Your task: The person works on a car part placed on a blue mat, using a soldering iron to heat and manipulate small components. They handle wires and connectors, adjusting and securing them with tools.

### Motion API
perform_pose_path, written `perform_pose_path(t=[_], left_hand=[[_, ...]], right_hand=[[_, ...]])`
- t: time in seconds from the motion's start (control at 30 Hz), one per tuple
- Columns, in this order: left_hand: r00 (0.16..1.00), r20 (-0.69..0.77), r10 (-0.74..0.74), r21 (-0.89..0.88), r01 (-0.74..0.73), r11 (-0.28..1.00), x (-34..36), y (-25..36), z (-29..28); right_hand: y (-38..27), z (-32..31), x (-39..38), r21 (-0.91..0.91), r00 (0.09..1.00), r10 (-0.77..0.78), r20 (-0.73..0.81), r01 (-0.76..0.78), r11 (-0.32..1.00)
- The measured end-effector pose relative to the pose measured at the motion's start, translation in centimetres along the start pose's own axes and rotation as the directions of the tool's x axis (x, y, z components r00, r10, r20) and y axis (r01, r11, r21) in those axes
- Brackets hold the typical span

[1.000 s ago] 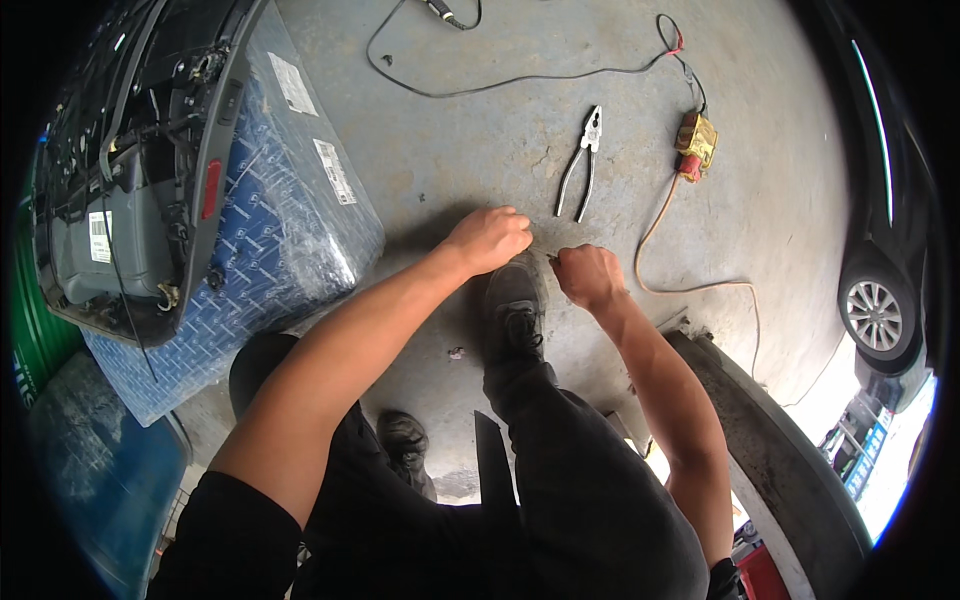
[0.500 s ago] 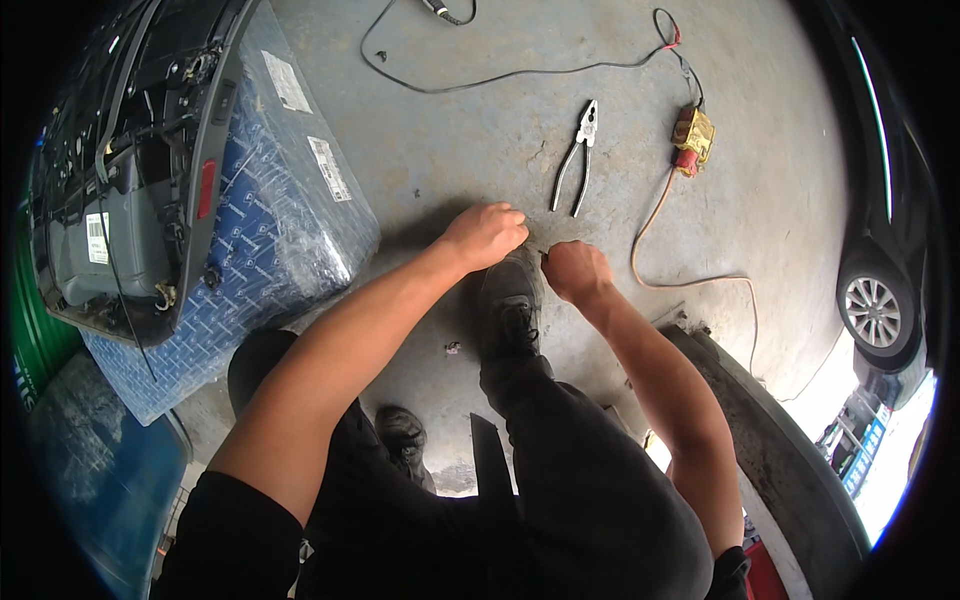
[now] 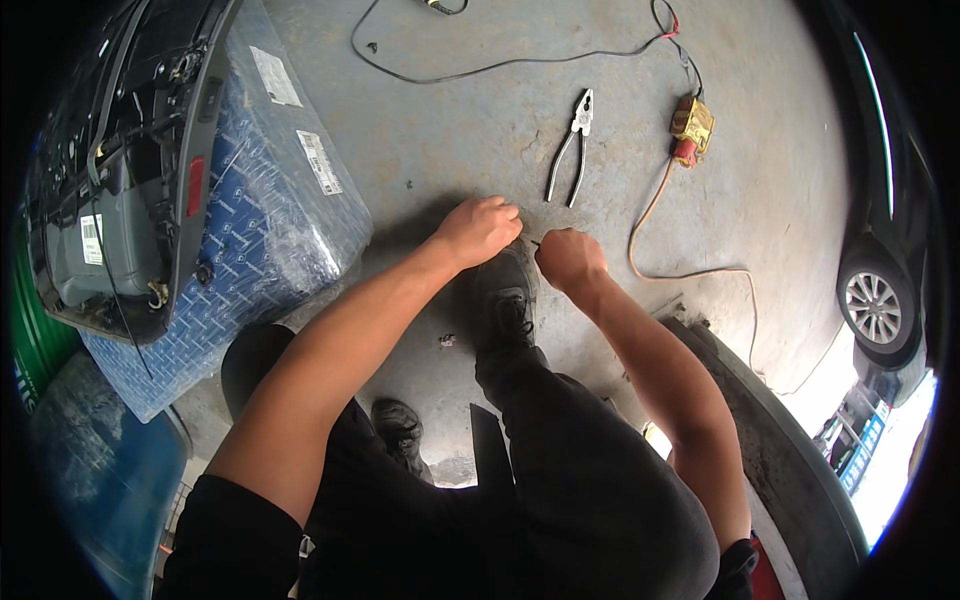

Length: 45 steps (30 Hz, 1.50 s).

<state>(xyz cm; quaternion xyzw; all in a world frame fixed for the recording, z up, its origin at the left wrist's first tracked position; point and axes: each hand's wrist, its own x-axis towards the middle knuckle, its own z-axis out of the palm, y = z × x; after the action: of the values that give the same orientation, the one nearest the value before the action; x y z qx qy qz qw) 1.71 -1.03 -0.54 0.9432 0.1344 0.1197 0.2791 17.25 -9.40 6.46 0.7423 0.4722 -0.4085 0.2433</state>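
My left hand (image 3: pixel 480 231) is closed in a fist just beyond the toe of my dark shoe (image 3: pixel 505 285); whatever its fingers grip is hidden. To its right, my right hand (image 3: pixel 570 258) is also closed, a small gap apart from the left. A short, thin dark end pokes out of the right fingers toward the left hand, too small to name. Beyond both hands, a pair of combination pliers (image 3: pixel 582 122) lies on the concrete floor, jaws pointing away and handles slightly spread.
At the left, a black car panel (image 3: pixel 190 230) rests on a plastic-wrapped blue box (image 3: pixel 245 240). A yellow-and-red taped connector (image 3: pixel 692 130) with a black cable (image 3: pixel 520 64) and a tan cable (image 3: pixel 633 235) lies at right. Farther right stands a dark car (image 3: pixel 880 200).
The whole scene has shifted slightly up and left in view. Both hands stay closed in nearly the same place over the shoe's toe; the thin dark end shows a little more clearly.
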Motion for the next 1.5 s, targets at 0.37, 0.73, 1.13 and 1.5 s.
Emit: perform_pose_path(t=[0.37, 0.73, 1.13, 1.5], left_hand=[[1.000, -0.006, -0.002, 0.021, 0.002, 1.000, -0.1, 0.2, 0.1], [0.999, 0.028, 0.026, 0.070, -0.028, 0.997, 0.0, 0.0, -0.1], [0.998, 0.054, 0.027, 0.028, -0.028, 0.999, 0.2, 0.1, -0.1], [1.000, -0.001, 0.000, -0.003, 0.000, 1.000, -0.1, -0.1, 0.0]], right_hand=[[-0.4, -0.7, 0.0, -0.001, 0.999, 0.017, 0.048, -0.017, 1.000], [-1.1, -0.9, -0.1, -0.020, 0.997, 0.043, 0.063, -0.042, 0.999], [-1.3, -0.5, -0.1, -0.079, 0.999, 0.034, 0.036, -0.031, 0.996], [-1.3, -0.5, -1.5, -0.124, 0.999, -0.016, -0.045, 0.010, 0.992]])
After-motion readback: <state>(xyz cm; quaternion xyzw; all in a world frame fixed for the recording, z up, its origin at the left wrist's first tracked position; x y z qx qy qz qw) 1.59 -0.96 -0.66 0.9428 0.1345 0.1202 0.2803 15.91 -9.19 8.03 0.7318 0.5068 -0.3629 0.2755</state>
